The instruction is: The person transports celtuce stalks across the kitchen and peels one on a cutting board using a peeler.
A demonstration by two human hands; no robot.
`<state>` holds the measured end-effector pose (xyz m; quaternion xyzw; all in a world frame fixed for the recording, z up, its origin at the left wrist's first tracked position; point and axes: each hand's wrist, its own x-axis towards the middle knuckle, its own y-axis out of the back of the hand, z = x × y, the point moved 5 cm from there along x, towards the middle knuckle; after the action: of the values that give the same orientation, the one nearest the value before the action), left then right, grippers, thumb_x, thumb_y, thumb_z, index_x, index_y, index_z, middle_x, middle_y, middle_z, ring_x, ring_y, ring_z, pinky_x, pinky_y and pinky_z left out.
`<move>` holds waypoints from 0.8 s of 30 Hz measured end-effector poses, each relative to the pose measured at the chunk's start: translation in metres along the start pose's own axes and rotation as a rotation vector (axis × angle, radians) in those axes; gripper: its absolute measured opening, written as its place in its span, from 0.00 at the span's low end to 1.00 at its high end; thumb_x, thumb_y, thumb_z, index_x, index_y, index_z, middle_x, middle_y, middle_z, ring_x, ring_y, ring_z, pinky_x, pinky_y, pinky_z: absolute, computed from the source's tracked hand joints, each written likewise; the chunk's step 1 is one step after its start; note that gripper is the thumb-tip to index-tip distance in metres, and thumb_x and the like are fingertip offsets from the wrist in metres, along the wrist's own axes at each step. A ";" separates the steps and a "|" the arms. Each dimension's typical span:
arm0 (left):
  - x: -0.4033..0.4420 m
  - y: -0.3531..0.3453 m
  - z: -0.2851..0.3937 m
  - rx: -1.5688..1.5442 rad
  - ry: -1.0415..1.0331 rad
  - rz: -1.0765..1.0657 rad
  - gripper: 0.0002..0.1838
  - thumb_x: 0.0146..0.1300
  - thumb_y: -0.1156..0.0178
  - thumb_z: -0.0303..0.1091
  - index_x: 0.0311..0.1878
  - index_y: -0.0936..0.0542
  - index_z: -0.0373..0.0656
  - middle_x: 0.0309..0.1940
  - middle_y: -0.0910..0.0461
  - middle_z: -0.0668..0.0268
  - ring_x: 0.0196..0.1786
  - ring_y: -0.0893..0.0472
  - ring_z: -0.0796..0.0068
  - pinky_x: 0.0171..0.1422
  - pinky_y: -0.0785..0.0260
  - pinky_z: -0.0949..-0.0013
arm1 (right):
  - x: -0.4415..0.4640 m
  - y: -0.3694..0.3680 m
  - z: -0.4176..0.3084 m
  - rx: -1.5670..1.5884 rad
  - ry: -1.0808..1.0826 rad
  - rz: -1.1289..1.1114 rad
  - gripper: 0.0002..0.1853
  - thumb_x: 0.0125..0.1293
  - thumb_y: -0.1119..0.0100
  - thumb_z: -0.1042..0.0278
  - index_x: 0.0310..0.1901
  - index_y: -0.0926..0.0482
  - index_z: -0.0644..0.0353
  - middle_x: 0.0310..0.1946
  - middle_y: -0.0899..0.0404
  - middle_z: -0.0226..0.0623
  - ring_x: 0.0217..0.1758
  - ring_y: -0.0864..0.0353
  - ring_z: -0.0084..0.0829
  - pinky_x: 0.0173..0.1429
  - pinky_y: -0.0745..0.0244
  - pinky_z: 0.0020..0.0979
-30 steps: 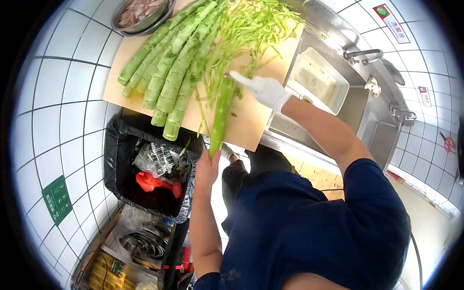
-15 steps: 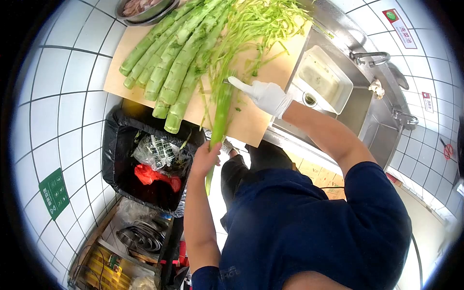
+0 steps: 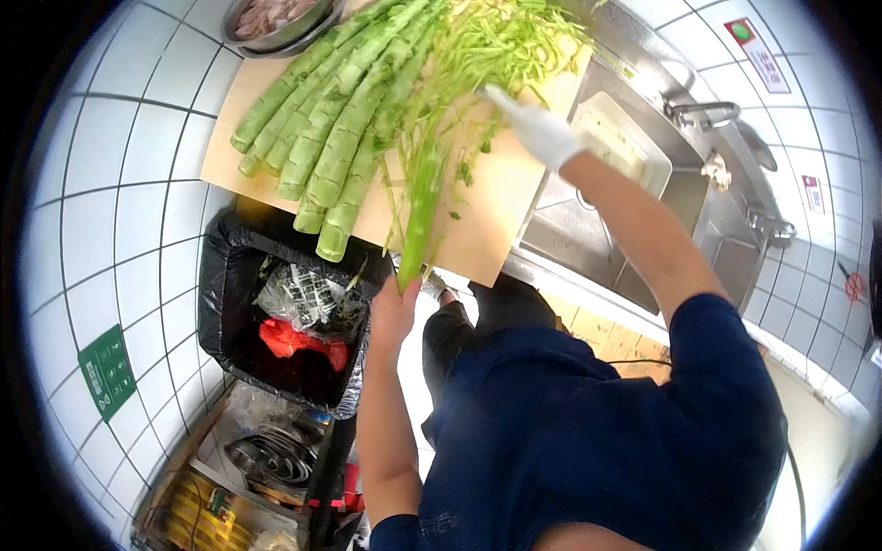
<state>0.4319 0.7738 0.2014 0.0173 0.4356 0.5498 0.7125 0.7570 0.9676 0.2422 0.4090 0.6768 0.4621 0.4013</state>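
My left hand (image 3: 395, 308), bare, is wrapped round the lower end of a bright green stalk (image 3: 423, 207) that slants up over the front edge of the board (image 3: 487, 230). My right hand (image 3: 542, 133), in a white glove, is raised at the upper right of the stalk, apart from it. Its fingers are closed and blurred, and what they hold is too small to make out. Several thick, ridged green stalks (image 3: 322, 161) lie side by side on the left of the board. A heap of thin green peelings (image 3: 505, 46) covers its upper right.
A black-lined bin (image 3: 216, 303) with plastic bags stands below the board's left part. To the right is a steel sink (image 3: 684, 197) with a white tub (image 3: 657, 174) and two taps. Metal bowls (image 3: 280, 41) with pale food sit at the upper left; shelves are at the lower left.
My right hand has moved up and right, off the stalk and toward the peelings. My left hand keeps hold of the stalk, which was drawn down past the hand half a second ago and is now higher.
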 end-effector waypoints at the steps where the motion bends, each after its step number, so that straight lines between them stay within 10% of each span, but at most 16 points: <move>1: -0.006 -0.003 -0.002 0.042 0.003 -0.009 0.22 0.73 0.35 0.47 0.46 0.20 0.30 0.37 0.16 0.36 0.45 0.16 0.32 0.48 0.25 0.44 | -0.003 0.003 0.005 -0.018 -0.055 0.028 0.45 0.68 0.50 0.80 0.84 0.46 0.31 0.31 0.21 0.45 0.29 0.17 0.42 0.30 0.22 0.39; 8: -0.011 -0.003 0.001 0.103 -0.064 0.042 0.22 0.73 0.36 0.47 0.44 0.21 0.31 0.36 0.17 0.36 0.43 0.17 0.31 0.46 0.25 0.41 | -0.039 -0.032 -0.077 0.086 0.408 0.007 0.45 0.71 0.50 0.82 0.84 0.49 0.29 0.25 0.25 0.40 0.24 0.18 0.40 0.28 0.22 0.39; 11: -0.016 -0.006 -0.010 0.077 -0.048 0.029 0.22 0.72 0.35 0.48 0.44 0.21 0.31 0.36 0.17 0.36 0.43 0.17 0.31 0.46 0.26 0.41 | 0.002 -0.064 0.032 0.081 -0.082 0.015 0.47 0.68 0.49 0.83 0.84 0.49 0.32 0.24 0.25 0.39 0.22 0.21 0.40 0.26 0.24 0.41; 17: -0.018 0.000 0.012 -0.041 -0.037 -0.036 0.21 0.73 0.35 0.45 0.46 0.20 0.31 0.33 0.17 0.38 0.41 0.16 0.33 0.45 0.25 0.45 | -0.029 -0.024 -0.026 0.062 0.183 0.108 0.47 0.69 0.52 0.82 0.84 0.49 0.26 0.24 0.25 0.41 0.23 0.20 0.43 0.27 0.24 0.42; 24: -0.016 -0.003 0.020 -0.343 0.219 -0.236 0.19 0.77 0.40 0.45 0.42 0.20 0.34 0.19 0.27 0.68 0.17 0.28 0.80 0.21 0.33 0.69 | -0.067 -0.027 -0.102 0.113 0.320 -0.271 0.46 0.70 0.50 0.78 0.84 0.49 0.24 0.27 0.23 0.47 0.30 0.16 0.48 0.33 0.21 0.43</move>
<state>0.4466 0.7684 0.2219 -0.2150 0.4094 0.5272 0.7129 0.6816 0.8687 0.2534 0.2574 0.8057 0.4241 0.3237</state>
